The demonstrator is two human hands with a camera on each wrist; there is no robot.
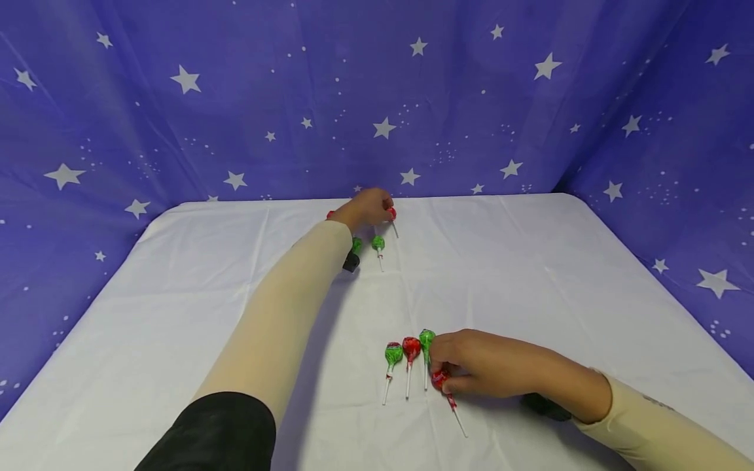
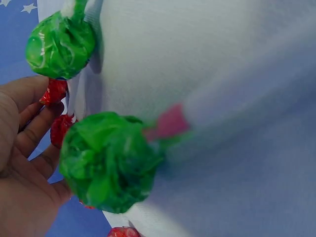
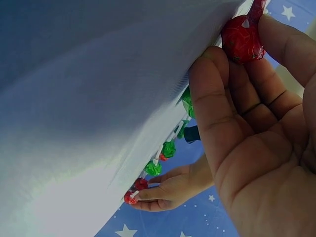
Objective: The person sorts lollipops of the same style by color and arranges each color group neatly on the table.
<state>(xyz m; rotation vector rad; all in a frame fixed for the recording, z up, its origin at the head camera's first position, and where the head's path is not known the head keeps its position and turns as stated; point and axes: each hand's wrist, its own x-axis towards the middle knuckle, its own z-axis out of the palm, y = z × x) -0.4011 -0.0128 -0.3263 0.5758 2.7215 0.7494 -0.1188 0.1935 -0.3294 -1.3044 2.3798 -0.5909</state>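
At the far edge of the table my left hand pinches a red lollipop, its stick pointing toward me. Another red lollipop peeks out left of that wrist. Two green lollipops, one in plain sight and one partly behind the forearm, lie just nearer. Close to me, my right hand holds a red lollipop by its head between thumb and fingers. Left of it, side by side, lie a green lollipop, a red lollipop and another green lollipop.
A white cloth with light creases covers the table. Behind and on both sides hangs a purple curtain with white stars. A black device sits under the left wrist, and a dark one under the right.
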